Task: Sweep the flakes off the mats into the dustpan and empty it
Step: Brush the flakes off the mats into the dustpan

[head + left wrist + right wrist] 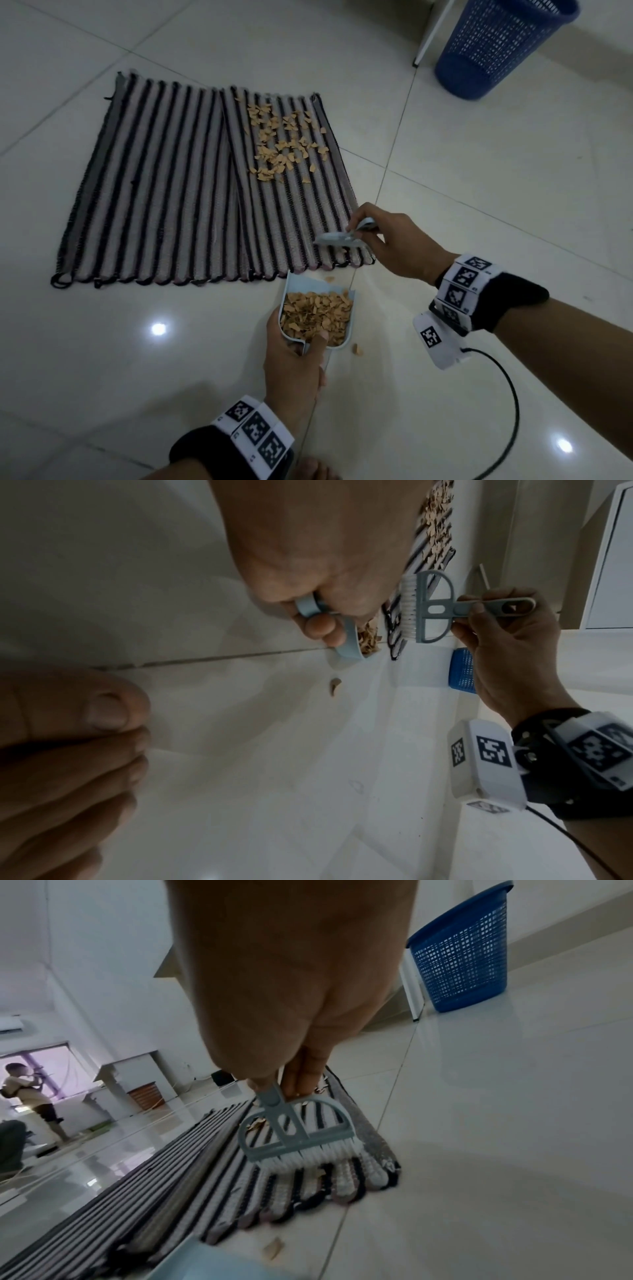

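Note:
Two striped mats [164,178] lie side by side on the tiled floor. Tan flakes [284,140] are scattered over the far part of the right mat [294,212]. My left hand [294,370] grips the handle of a light blue dustpan [317,318], heaped with flakes, at the right mat's near edge. My right hand [394,240] pinches the handle of a small grey-blue brush [298,1137]; its white bristles [308,1158] touch the mat's near right corner. The brush [428,607] also shows in the left wrist view. One flake [357,349] lies on the floor beside the dustpan.
A blue mesh waste basket [496,48] stands at the far right by a white furniture leg [431,34]. A black cable [507,394] trails from my right wrist. My bare toes [310,469] are near the bottom edge. A person [31,1093] stands far off across the room.

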